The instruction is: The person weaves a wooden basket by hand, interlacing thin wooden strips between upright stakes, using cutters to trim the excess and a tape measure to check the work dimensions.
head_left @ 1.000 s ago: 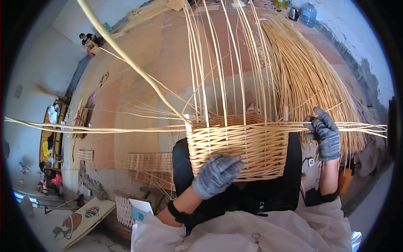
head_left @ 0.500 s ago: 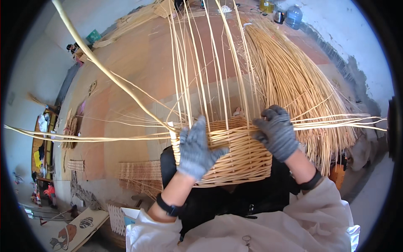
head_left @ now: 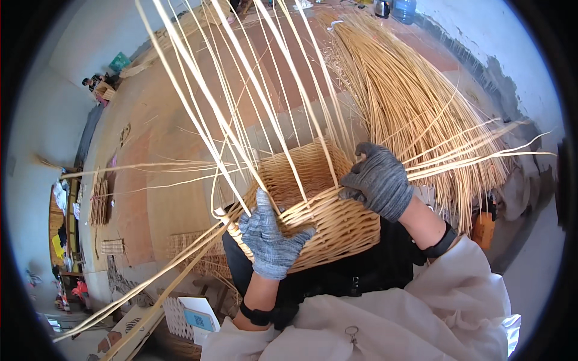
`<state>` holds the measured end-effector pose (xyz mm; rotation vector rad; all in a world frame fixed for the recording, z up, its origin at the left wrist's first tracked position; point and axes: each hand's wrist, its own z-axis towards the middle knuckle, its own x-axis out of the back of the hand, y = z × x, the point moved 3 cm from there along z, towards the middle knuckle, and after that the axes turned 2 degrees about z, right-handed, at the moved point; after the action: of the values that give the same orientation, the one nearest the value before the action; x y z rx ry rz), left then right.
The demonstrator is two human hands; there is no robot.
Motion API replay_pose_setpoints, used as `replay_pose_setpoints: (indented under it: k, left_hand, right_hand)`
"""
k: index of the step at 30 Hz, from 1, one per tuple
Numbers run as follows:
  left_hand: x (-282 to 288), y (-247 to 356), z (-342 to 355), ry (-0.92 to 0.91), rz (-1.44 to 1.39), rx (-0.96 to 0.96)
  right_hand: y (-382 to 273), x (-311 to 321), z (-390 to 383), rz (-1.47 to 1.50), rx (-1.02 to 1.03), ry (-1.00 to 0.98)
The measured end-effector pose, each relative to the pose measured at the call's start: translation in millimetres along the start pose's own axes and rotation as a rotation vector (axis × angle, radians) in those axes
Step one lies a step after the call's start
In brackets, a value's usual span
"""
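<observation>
Wicker basket (head_left: 325, 210), tilted, gripped at rim by both gloved hands.

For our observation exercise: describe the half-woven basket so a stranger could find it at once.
Start at the big heap of loose straw-coloured canes on the floor. Just below it, both gloved hands grip the basket. Unlike the loose canes, it has tightly woven walls with long upright stakes rising from its rim.

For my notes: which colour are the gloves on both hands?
Grey knit gloves, left hand speckled lighter, right hand darker; seen in the head view.
</observation>
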<state>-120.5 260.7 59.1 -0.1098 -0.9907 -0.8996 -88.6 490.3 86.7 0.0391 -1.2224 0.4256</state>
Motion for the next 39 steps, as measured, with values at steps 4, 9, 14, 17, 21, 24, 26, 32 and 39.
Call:
replay_pose_setpoints:
  k: [4, 9, 14, 17, 21, 24, 26, 32, 39]
  left_hand:
    - [-9, -3, 11, -0.179, 0.129, -0.04]
    - [-21, -6, 19, -0.312, 0.216, 0.016]
    - [-25, -5, 10, -0.214, 0.179, 0.034]
    - [-23, -1, 5, -0.251, 0.217, 0.063]
    - [-16, 23, 19, -0.017, 0.424, -0.109]
    - [-38, 20, 39, -0.511, 0.333, 0.287]
    - [-47, 17, 47, -0.57, 0.159, 0.351]
    - [-54, 5, 29, -0.403, 0.032, 0.215]
    - [-48, 8, 10, -0.318, 0.173, -0.166]
  right_hand:
    - [5, -10, 8, -0.024, -0.04, -0.161]
    - [9, -25, 6, -0.185, -0.055, -0.235]
    - [15, -36, -3, 0.088, -0.23, -0.385]
    - [5, -29, 1, -0.091, -0.02, -0.312]
    - [0, -25, 13, -0.201, -0.206, -0.538]
    - [3, -24, 28, -0.142, -0.565, -0.365]
    - [5, -31, 37, -0.173, -0.598, -0.269]
    - [16, -53, 35, -0.252, -0.506, -0.479]
    - [25, 26, -36, 0.018, -0.163, 0.476]
